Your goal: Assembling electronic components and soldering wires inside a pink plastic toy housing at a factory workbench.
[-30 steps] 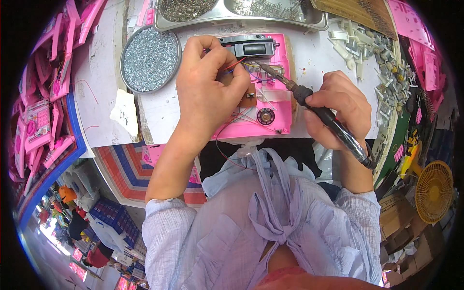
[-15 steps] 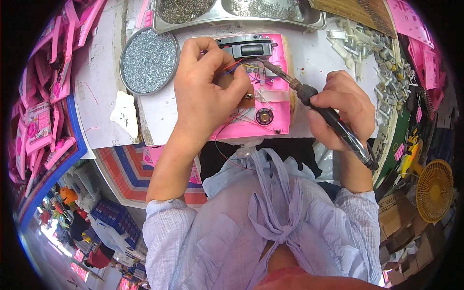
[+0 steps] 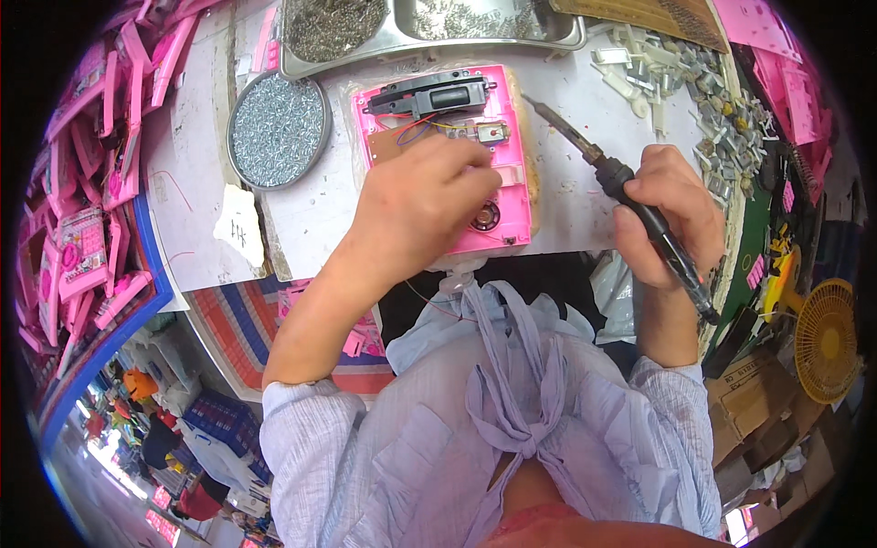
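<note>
An opened pink plastic housing [image 3: 519, 187] lies in front of me on the table. In it sit a black plastic mechanism [image 3: 448, 95], a small metal motor [image 3: 494, 133], a round speaker [image 3: 487, 216] and a brown circuit board [image 3: 387, 144] with thin coloured wires. My left hand [image 3: 422, 190] is over the housing, fingers bent together beside the speaker. Whatever they pinch is hidden beneath them. To the right, my right hand [image 3: 678, 212] grips a black-handled soldering iron [image 3: 614, 173], its tip off the housing and pointing up and left.
A round dish of small screws [image 3: 279, 130] stands to the left, next to a torn white piece [image 3: 239, 224]. Behind is a metal tray [image 3: 393, 50] of small parts. Motors and white plastic pieces [image 3: 722, 128] are heaped at right. Pink casings [image 3: 87, 247] crowd the left edge.
The soldering iron has lifted off the wires by the black mechanism and moved right. My left hand has shifted down and right, uncovering the board and wires and moving near the speaker.
</note>
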Action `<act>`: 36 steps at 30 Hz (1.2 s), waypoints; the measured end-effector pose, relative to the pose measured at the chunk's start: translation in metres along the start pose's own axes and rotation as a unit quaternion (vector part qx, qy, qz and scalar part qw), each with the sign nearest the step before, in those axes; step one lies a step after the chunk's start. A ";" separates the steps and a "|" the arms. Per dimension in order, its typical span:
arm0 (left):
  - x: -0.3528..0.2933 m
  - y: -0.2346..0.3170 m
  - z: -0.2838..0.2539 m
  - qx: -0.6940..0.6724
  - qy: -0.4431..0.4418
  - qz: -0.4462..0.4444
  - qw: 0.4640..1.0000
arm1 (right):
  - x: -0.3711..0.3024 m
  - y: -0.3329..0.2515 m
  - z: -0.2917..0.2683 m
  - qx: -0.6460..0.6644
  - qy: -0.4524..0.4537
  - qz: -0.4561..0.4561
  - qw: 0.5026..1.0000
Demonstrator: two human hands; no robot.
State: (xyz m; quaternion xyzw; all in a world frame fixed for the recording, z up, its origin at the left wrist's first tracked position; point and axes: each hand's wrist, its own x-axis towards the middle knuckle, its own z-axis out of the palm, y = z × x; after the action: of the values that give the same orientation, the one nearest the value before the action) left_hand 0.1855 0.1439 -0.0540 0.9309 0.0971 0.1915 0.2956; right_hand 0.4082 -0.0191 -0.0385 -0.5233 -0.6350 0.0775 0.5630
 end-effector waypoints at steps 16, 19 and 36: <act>-0.001 0.000 0.010 -0.244 0.069 -0.294 0.922 | 0.008 0.008 0.090 0.009 0.040 0.143 0.989; 0.000 -0.003 0.010 -0.205 0.076 -0.195 0.956 | 0.005 0.007 0.085 -0.016 0.024 0.109 0.994; -0.009 -0.003 -0.004 -0.060 -0.042 -0.033 0.997 | -0.004 -0.006 0.009 0.093 -0.143 0.132 0.976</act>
State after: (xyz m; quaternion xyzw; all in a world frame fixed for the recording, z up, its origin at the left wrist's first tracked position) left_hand 0.1754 0.1456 -0.0556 0.9150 0.1038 0.1475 0.3610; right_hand 0.3963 -0.0204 -0.0399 -0.5310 -0.6246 0.2837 0.4973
